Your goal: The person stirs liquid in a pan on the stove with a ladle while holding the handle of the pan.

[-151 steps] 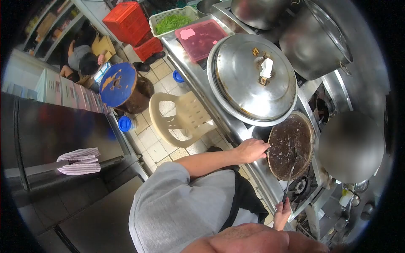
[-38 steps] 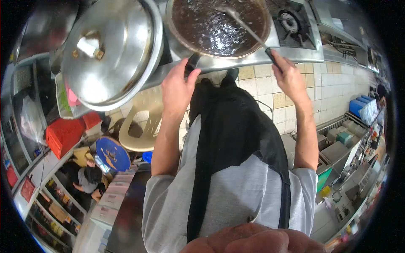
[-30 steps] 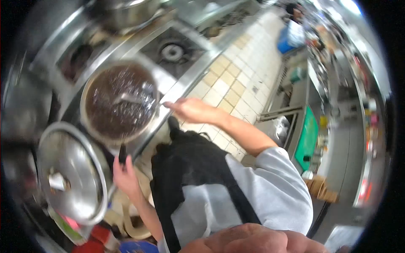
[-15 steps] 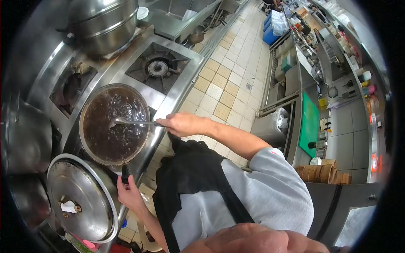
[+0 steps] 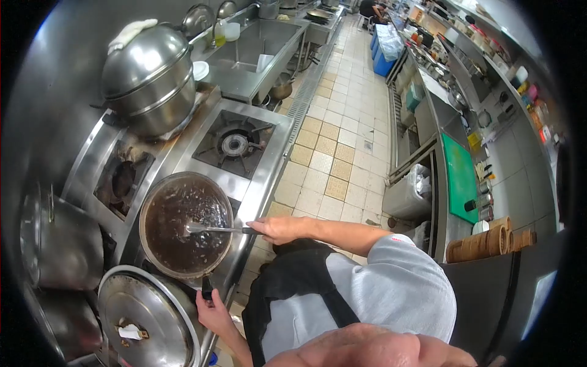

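Observation:
A wide round pan [image 5: 160, 257] of dark brown liquid sits on the stove at the left. My right hand [image 5: 273, 229] is closed round the black handle of a metal utensil [image 5: 211, 229], whose head dips into the liquid near the pan's middle. At the pan's near side, my left hand [image 5: 214, 309] has its thumb and fingers on the black pan handle [image 5: 207, 287]. Beside it, at the lower left, lies a large round metal lid [image 5: 143, 306] with a white wrap on its knob.
A bare gas burner [image 5: 235, 144] lies beyond the pan. A domed steel pot [image 5: 148, 79] stands farther back, near a sink [image 5: 251, 52]. Big pots [image 5: 64, 244] stand at the left. Across the tiled aisle is a counter with a green board [image 5: 458, 177]. A person sits far down the aisle.
The view has swung from the lid side of the kitchen toward the aisle and tilted up lately. Compared with 5 seconds ago, my left hand has come onto the pan handle.

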{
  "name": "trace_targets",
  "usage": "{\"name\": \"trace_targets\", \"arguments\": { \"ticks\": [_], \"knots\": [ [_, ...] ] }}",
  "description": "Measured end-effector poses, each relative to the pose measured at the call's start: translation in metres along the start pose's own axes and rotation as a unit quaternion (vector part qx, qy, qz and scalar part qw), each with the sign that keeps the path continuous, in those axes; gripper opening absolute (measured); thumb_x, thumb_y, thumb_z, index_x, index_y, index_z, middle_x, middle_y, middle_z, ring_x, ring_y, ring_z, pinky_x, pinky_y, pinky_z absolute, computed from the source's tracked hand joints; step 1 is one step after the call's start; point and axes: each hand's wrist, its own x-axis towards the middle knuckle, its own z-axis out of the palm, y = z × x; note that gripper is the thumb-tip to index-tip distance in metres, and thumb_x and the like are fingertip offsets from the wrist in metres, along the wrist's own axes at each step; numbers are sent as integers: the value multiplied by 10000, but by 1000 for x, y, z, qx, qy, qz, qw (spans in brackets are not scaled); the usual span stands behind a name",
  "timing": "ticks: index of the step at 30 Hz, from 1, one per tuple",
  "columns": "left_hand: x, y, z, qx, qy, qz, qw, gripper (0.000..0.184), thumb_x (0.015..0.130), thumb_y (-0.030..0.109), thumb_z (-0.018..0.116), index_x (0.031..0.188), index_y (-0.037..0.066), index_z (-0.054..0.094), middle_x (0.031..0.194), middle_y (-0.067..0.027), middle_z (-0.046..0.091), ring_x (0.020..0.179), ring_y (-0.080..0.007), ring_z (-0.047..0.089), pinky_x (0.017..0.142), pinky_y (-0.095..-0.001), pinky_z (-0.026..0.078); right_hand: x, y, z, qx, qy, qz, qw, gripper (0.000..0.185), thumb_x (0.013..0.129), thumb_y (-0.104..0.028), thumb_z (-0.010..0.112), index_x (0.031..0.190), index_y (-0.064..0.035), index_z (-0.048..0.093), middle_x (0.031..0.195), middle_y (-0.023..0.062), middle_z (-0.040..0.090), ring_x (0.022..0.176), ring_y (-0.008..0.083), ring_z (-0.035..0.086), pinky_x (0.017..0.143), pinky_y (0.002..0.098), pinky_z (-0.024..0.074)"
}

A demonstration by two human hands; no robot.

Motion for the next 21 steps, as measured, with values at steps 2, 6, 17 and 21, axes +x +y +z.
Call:
{"name": "trace_targets", "arguments": {
  "ticks": [2, 6, 17, 21],
  "knots": [
    [1, -3, -1, -19, -7, -3, 1000, 481, 921, 190, 799, 1277, -94, 646, 846, -165, 736, 670, -196, 647, 641, -345, 532, -2, 1, 2, 4, -4, 8, 1000, 436, 944, -45, 521, 1368, 47, 476, 975, 294, 670, 896, 478, 685, 755, 536, 562],
    [2, -9, 0, -37, -12, 5, 999, 472, 918, 180, 797, 1271, -97, 650, 811, -158, 725, 654, -199, 636, 636, -346, 527, -2, 3, 11, 5, -36, 33, 999, 420, 952, -60, 527, 1355, 46, 478, 994, 288, 672, 906, 474, 685, 770, 539, 562],
    [3, -6, 1, -38, -5, 1, 999, 479, 900, 164, 814, 1284, -77, 658, 799, -153, 713, 643, -207, 623, 625, -356, 525, -2, 8, 7, 87, -75, 26, 993, 630, 991, -206, 650, 1500, 52, 383, 1173, 327, 644, 1066, 456, 663, 909, 508, 543],
    [3, -22, 1, -39, -32, -10, 999, 467, 938, 180, 790, 1308, -64, 642, 890, -143, 741, 738, -176, 661, 693, -329, 545, -18, 11, -36, 77, -64, 108, 989, 665, 1021, -331, 645, 1496, 63, 399, 1297, 317, 614, 1198, 427, 629, 1023, 488, 519]
  ]
}}
